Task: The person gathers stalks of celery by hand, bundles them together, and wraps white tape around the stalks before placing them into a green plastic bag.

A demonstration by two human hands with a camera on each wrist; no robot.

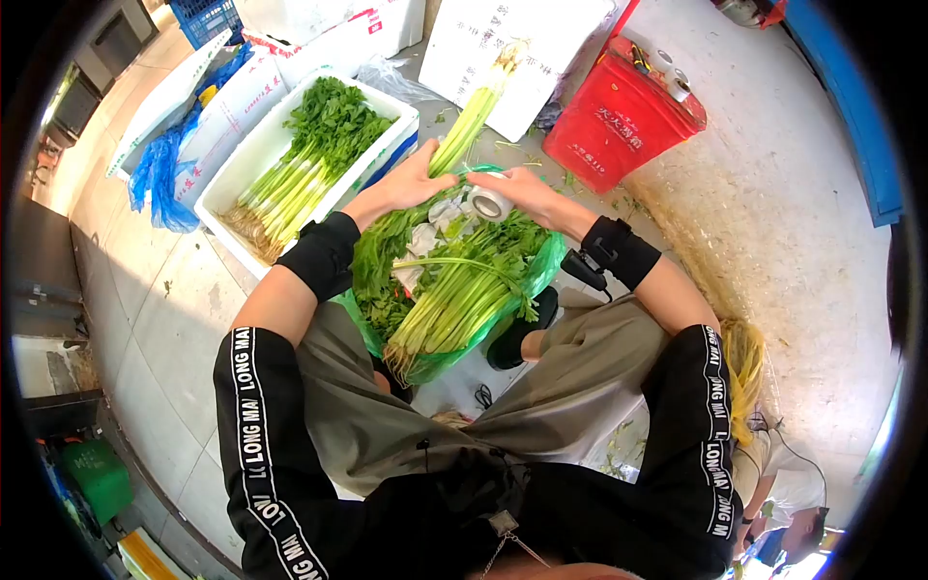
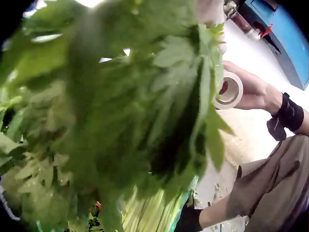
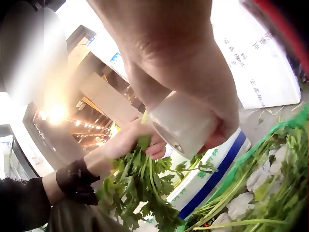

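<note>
Green, pale-stalked celery; left hand grips it; right hand holds tape

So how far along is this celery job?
The bundled-up look of the celery in the white box suggests it's done. One bunch is in the left grip, tape roll in the right grip; whether it's taped is unclear. Celery in the green bag seems left.

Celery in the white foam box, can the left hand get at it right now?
Probably yes: the box is open beside the left forearm, but the left hand grips another bunch and would likely need to let go.
</note>
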